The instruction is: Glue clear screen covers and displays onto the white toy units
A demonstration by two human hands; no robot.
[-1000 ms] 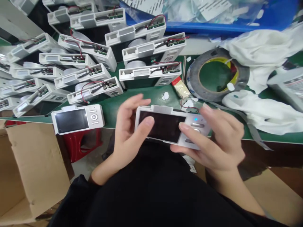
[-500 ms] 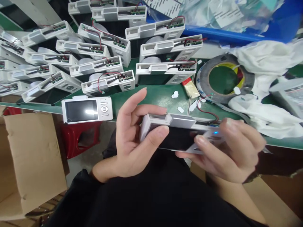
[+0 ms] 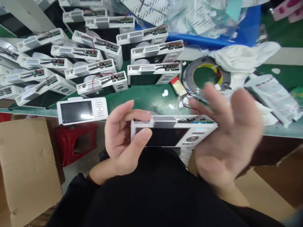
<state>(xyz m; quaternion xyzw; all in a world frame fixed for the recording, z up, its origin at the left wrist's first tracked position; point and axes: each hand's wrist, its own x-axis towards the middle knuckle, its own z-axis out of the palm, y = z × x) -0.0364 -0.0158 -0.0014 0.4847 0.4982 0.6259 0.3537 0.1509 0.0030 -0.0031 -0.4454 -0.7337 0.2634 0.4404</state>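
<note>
A white digital camera (image 3: 165, 135) with a dark screen is tilted in front of my body, its top cover off. My left hand (image 3: 125, 142) grips its left end, thumb on the screen side and fingers behind the top edge. A blue light glows near its buttons, and red wires with a small green piece rise from the open top. Blurred by motion, my right hand (image 3: 227, 132) is beside the camera's right end with its fingers spread and nothing seen in them. A closed silver-white camera (image 3: 81, 111) lies on the bench to the left.
Several opened white cameras (image 3: 144, 75) stand in rows at the back left. A tape roll (image 3: 188, 77), white cloth (image 3: 236, 58) and a blue bin (image 3: 220, 41) are on the right. Below the green bench (image 3: 146, 94) are a red stool (image 3: 63, 145) and a cardboard box (image 3: 30, 157).
My right hand has let go of the camera's button end and opened to the right. The camera, still in my left hand, has turned to show its buttons. The whole view has shifted.
</note>
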